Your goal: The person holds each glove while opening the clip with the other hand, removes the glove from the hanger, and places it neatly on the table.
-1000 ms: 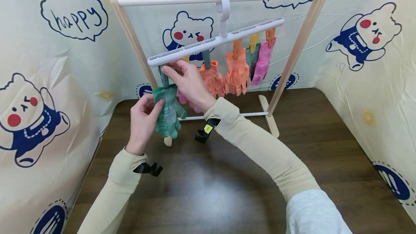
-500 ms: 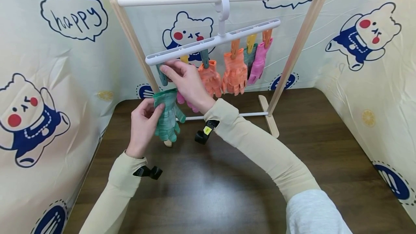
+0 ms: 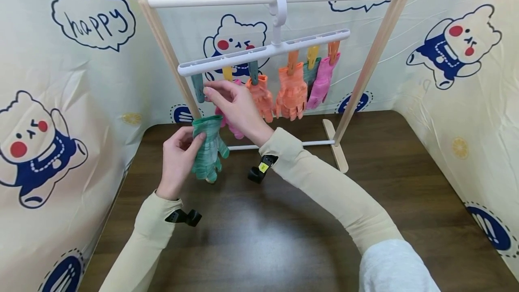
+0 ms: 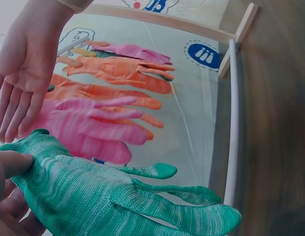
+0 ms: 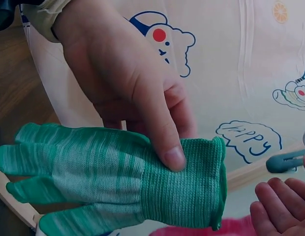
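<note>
A green knitted glove (image 3: 208,150) hangs fingers-down below the hanger's left end, apart from the clothespin above it. My left hand (image 3: 176,159) pinches it near the cuff; in the left wrist view the glove (image 4: 108,191) spreads across the front. My right hand (image 3: 241,107) is beside the teal clothespin (image 3: 198,88) at the hanger's end, holding nothing. In the right wrist view that clothespin (image 5: 285,163) is closed, with the loosely bent fingers (image 5: 280,201) of my right hand below it.
A white hanger (image 3: 227,62) hangs from the rod (image 3: 211,0) of a wooden-sided stand. Orange gloves (image 3: 293,91), a pink glove (image 3: 323,80) and others hang from clothespins along it. The stand rests on a dark wooden table (image 3: 263,229).
The green glove has come off the teal clothespin and moved down with my left hand. My right fingers have let go of the clothespin, and the hanger's left end has risen.
</note>
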Action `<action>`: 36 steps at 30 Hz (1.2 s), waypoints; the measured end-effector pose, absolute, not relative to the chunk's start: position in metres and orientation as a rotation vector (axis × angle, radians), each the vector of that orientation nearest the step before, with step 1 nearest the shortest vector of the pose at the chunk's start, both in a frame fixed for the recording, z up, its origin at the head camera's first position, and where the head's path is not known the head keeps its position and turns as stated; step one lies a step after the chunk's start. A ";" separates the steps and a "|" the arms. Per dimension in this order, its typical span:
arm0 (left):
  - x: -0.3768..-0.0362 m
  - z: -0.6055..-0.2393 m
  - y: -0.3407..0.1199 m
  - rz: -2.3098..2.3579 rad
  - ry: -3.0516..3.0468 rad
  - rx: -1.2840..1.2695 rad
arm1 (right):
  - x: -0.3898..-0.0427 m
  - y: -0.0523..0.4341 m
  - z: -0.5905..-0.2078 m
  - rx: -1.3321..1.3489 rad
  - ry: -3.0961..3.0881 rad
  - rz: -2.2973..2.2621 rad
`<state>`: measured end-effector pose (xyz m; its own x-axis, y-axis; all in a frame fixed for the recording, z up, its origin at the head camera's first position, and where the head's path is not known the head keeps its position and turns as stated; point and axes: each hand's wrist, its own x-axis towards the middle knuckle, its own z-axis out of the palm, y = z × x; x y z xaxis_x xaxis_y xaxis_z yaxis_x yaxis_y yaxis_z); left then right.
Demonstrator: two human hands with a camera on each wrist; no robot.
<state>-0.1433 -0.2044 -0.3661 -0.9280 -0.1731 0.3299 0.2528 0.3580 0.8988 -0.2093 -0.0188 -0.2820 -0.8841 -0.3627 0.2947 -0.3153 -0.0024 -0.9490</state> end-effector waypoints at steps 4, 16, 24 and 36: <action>-0.142 -0.368 -0.206 -1.592 -2.252 -0.066 | -0.208 -0.014 -0.288 -0.812 2.187 -2.087; -0.137 -0.371 -0.215 -1.520 -2.312 -0.031 | -0.202 0.014 -0.310 -0.853 2.290 -2.005; -0.136 -0.375 -0.222 -1.444 -2.327 -0.017 | -0.198 0.037 -0.323 -0.817 2.340 -1.951; -0.135 -0.387 -0.241 -1.293 -2.388 0.014 | -0.193 0.068 -0.344 -0.768 2.388 -1.867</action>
